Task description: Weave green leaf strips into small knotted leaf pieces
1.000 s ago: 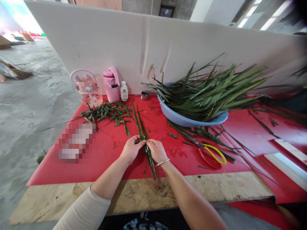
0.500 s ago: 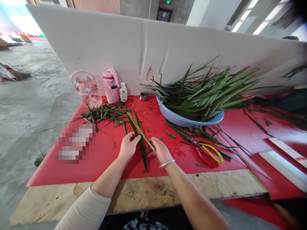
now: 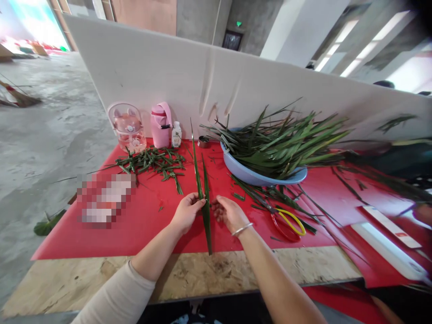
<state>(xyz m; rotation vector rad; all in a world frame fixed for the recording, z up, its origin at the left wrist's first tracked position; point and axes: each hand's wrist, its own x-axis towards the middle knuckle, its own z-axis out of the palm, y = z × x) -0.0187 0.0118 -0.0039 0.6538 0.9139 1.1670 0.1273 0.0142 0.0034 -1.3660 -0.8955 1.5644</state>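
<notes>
My left hand [image 3: 189, 211] pinches a pair of long green leaf strips [image 3: 206, 220] between thumb and fingers. The strips stand apart at the top and come together at my thumb, with the lower end pointing toward me. Just right of them, my right hand [image 3: 230, 213], wearing a silver bangle, has its fingers loosely spread and curved; it holds nothing. Scissors with one red and one yellow handle [image 3: 292, 220] lie to its right. Beyond them a blue basin [image 3: 259, 173] is heaped with long green leaves [image 3: 286, 139].
Cut leaf pieces [image 3: 151, 162] lie left on the red table cover [image 3: 135, 245]. Behind them stand a clear pink jug [image 3: 132, 135], a pink bottle [image 3: 160, 128] and a small white bottle [image 3: 176, 135]. A white panel [image 3: 151, 67] rises at the back. Someone's hand [image 3: 423, 213] shows far right.
My right hand has let go of the folded-over leaf strip and moved slightly right. That strip now points up and away. My left hand keeps its pinch; the view has shifted a little.
</notes>
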